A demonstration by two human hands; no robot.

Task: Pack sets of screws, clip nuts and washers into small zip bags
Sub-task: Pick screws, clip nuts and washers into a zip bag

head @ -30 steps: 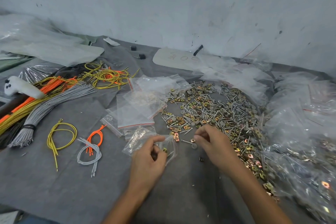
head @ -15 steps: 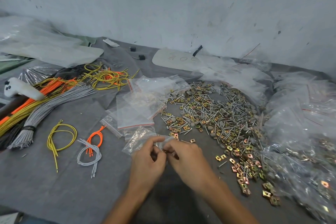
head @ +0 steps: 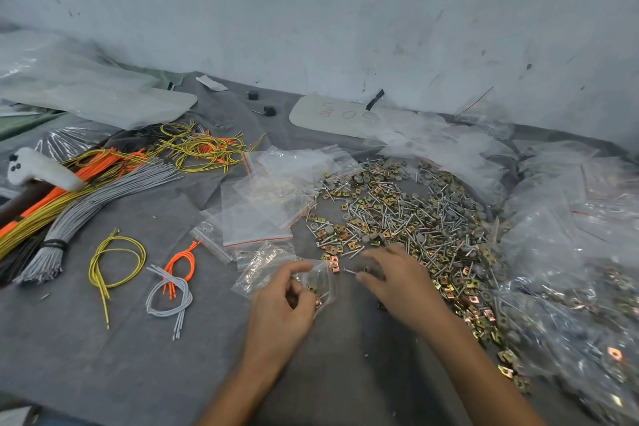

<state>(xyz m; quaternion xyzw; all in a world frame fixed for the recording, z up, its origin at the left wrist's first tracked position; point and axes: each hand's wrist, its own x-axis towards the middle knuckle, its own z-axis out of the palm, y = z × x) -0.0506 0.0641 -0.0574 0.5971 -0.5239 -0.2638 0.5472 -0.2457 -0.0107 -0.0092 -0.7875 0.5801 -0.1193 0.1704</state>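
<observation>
Fingers (head: 380,258) of the right hand (head: 397,282), too blurred to read, have left the zip bag (head: 323,278) that the left hand (head: 280,308) pinches beside the hardware pile (head: 415,214), likely fetching the set's next piece.

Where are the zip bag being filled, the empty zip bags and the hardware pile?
zip bag being filled (head: 326,282): head view, clear wall near its mouth
empty zip bags (head: 256,218): head view, middle of the top bag
hardware pile (head: 397,214): head view, centre of the heap
</observation>
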